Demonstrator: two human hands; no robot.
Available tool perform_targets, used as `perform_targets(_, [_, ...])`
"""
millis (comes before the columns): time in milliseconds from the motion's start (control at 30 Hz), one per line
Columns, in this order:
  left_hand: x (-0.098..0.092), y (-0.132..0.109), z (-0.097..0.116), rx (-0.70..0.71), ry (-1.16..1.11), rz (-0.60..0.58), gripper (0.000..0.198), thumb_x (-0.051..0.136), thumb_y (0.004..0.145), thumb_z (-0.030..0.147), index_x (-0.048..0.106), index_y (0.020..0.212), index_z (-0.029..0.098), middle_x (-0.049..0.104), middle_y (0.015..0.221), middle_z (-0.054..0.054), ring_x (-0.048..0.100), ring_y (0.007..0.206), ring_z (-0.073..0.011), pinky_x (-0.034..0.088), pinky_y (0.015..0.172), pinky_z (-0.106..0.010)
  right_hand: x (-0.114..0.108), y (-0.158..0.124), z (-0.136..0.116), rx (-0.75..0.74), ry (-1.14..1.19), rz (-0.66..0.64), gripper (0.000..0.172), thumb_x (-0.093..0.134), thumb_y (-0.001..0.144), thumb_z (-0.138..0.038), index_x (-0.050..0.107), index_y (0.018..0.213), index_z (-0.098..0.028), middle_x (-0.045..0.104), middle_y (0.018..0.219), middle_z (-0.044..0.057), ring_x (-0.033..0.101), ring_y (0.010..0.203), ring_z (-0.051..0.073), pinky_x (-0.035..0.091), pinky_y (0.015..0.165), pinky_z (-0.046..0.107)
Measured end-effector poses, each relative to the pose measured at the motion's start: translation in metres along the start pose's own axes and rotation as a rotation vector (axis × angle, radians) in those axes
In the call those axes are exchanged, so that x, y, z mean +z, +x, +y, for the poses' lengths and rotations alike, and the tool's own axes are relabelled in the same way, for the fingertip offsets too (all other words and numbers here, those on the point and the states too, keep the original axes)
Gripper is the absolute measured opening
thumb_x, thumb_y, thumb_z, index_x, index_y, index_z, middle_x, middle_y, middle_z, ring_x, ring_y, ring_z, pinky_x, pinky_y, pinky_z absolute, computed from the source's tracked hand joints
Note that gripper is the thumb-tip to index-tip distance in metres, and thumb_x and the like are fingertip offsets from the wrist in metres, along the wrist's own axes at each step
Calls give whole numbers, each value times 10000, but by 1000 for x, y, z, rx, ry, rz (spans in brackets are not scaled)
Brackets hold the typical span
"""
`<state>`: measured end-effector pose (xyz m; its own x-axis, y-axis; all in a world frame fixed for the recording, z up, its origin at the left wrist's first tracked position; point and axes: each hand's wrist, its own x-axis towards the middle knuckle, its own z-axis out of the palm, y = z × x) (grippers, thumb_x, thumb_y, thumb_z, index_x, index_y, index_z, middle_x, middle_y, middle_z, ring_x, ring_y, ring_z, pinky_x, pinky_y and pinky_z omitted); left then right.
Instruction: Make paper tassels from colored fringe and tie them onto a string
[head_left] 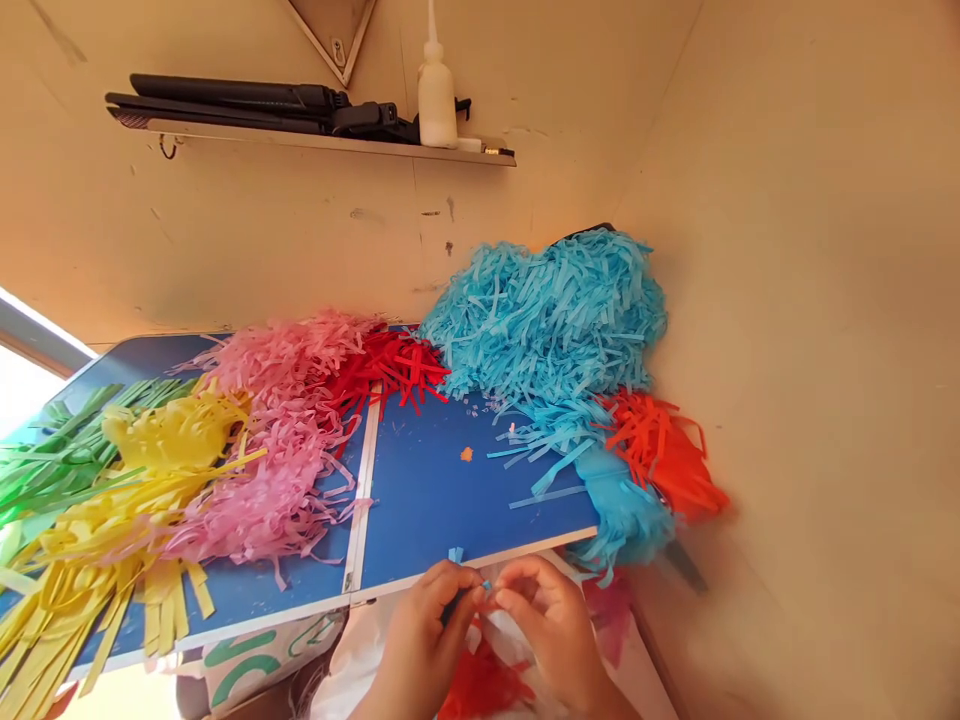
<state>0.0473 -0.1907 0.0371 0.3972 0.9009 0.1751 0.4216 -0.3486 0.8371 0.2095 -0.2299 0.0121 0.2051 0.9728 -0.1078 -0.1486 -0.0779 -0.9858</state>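
Observation:
My left hand (431, 630) and my right hand (551, 625) meet just in front of the table's near edge. Both are closed in a pinch, fingertips almost touching, on a tiny piece of blue paper (487, 585) that is mostly hidden by the fingers. A short blue paper end (456, 554) sticks up above my left hand. Below my hands, red fringed tissue paper (484, 685) lies in my lap over something white.
The blue folding table (450, 500) bears heaps of fringed tissue paper: green (75, 440), yellow (172, 430), pink (277, 430), red (397, 365), light blue (555, 310). Orange-red fringe (660, 450) hangs at the right. A wall shelf (322, 146) holds a bottle (436, 100) and black hair straighteners (232, 95).

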Motion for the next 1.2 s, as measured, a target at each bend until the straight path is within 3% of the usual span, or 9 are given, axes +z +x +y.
perform_targets(233, [-5,3,7,66,135,-85,232,478,957,268,661,816,244,684,741,4,654,641,-133,487,584,-197,-5,-4,2,-140,-265,-6,29,644,837,-218,670,838,-205,679,784,24,636,746,182,514,715,278])
perform_targets(400, [-3,1,9,165,313,-65,268,441,958,243,668,817,232,680,737,-18,657,628,-161,489,571,-231,-8,-7,1,-292,-377,-73,129,552,866,-129,627,900,-229,649,863,10,623,817,161,501,750,242])
perform_targets(500, [-1,-2,8,204,352,-109,279,431,948,210,670,806,234,676,734,-21,663,632,-168,489,561,-240,-10,-11,1,-328,-396,-157,155,496,898,-122,588,943,-239,613,892,6,608,831,151,496,757,233])
perform_targets(600, [5,-7,4,207,319,-119,286,424,946,202,671,807,245,671,717,-11,662,621,-165,483,543,-237,-12,-14,2,-343,-422,-219,165,468,912,-122,559,979,-242,592,915,7,601,853,150,491,784,238])
perform_targets(733, [13,-16,-6,113,258,-41,144,526,907,224,664,937,254,717,775,-7,689,685,-181,520,604,-251,-13,-15,5,-348,-434,-203,133,464,926,-139,541,971,-237,584,903,8,599,848,153,486,779,238])
perform_targets(833, [11,-18,-8,39,197,-56,154,618,859,220,646,1006,256,745,881,-12,707,782,-181,546,681,-246,-14,-14,6,-324,-440,-163,104,457,945,-162,533,958,-233,578,888,8,594,834,154,488,770,239])
perform_targets(1033, [8,-12,-2,88,86,-30,132,586,856,152,671,832,250,720,758,17,685,686,-144,522,616,-204,-12,-18,3,-374,-457,-207,148,445,929,-132,529,988,-238,579,942,24,589,889,164,484,807,264])
perform_targets(1200, [18,-16,-10,58,5,47,105,617,846,167,670,812,251,706,735,34,670,675,-127,512,627,-197,-20,-17,3,-236,-339,-193,189,534,901,-197,558,1085,-232,621,998,41,601,882,174,495,804,276])
